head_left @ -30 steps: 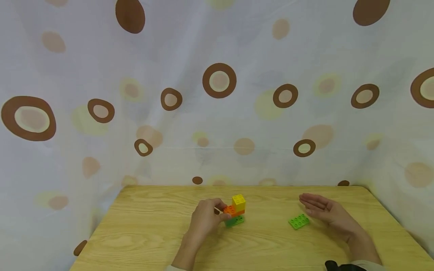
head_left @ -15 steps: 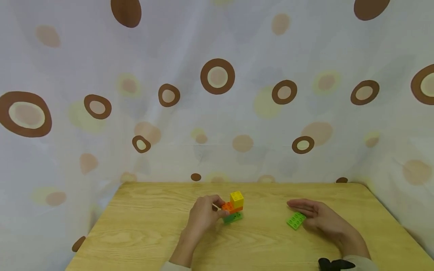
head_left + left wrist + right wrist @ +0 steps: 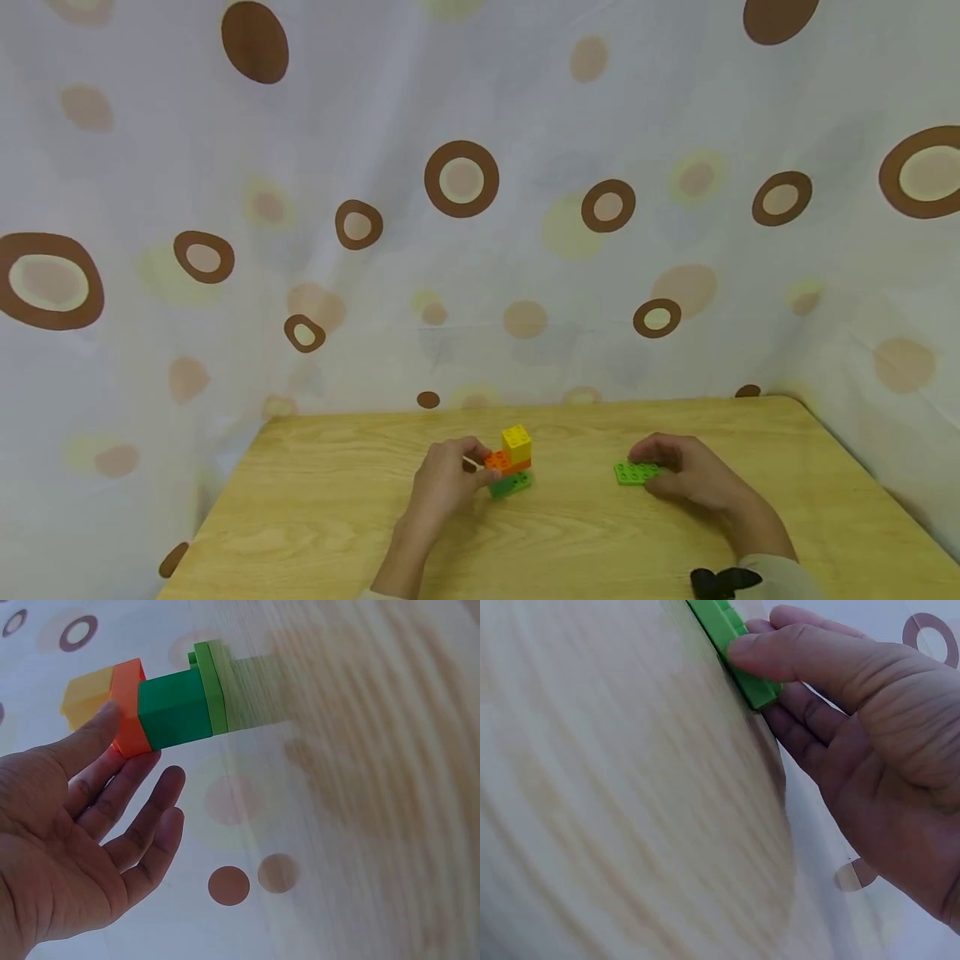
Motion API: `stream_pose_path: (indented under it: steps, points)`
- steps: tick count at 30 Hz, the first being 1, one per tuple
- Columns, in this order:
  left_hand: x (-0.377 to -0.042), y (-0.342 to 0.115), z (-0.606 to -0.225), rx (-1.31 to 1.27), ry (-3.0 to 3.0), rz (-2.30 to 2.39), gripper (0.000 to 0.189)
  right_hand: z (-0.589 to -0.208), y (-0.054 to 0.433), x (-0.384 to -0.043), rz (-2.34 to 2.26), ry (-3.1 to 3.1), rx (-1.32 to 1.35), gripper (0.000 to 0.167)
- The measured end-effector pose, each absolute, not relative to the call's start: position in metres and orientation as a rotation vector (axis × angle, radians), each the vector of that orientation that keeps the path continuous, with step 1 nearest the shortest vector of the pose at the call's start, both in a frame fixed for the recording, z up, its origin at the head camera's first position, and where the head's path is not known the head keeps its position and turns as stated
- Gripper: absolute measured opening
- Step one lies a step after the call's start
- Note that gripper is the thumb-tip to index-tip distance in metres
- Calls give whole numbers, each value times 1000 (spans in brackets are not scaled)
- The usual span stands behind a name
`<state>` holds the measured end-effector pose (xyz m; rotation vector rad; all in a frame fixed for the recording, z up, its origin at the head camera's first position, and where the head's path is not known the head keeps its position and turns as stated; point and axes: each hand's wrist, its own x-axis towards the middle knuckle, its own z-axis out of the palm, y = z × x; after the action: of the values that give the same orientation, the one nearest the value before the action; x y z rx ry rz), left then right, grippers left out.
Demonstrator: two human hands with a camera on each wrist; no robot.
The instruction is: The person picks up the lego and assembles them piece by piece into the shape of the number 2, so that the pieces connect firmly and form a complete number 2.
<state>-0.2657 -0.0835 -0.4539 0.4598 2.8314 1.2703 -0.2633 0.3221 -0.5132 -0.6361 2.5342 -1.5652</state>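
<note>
My left hand (image 3: 444,483) pinches the orange plate brick (image 3: 131,735) of a toy-brick stack between thumb and fingers. A yellow brick (image 3: 517,443) tops one side of the orange one. Below it, in the left wrist view, come a dark green brick (image 3: 176,709) and, at the bottom, a flat light green brick (image 3: 214,686) at the tabletop. To the right, my right hand (image 3: 701,475) holds the near end of a loose flat light green brick (image 3: 731,656), thumb on one long side, fingers on the other. Its studs face up, low over the table.
The wooden table (image 3: 322,500) has a patterned curtain (image 3: 540,250) behind it and along both sides. A gap of bare wood lies between the stack and the loose brick. A black object (image 3: 723,582) sits at the right sleeve.
My right hand has moved left, from beside the loose green brick to a grip on it; the brick has turned and shifted left. The left hand keeps its hold; the head view has shifted slightly.
</note>
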Motion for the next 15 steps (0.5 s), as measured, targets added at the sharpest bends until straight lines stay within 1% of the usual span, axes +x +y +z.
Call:
stream_pose_path:
  steps: [4, 8, 15]
  points:
    - [-266, -85, -456, 480, 2827, 1283, 19, -507, 318, -263, -1642, 2519, -548, 41]
    - [-267, -87, -459, 486, 2815, 1302, 19, -492, 308, -266, -1727, 2498, -536, 42]
    - [-272, -89, -459, 510, 2787, 1320, 19, -455, 281, -270, -1748, 2481, -707, 40]
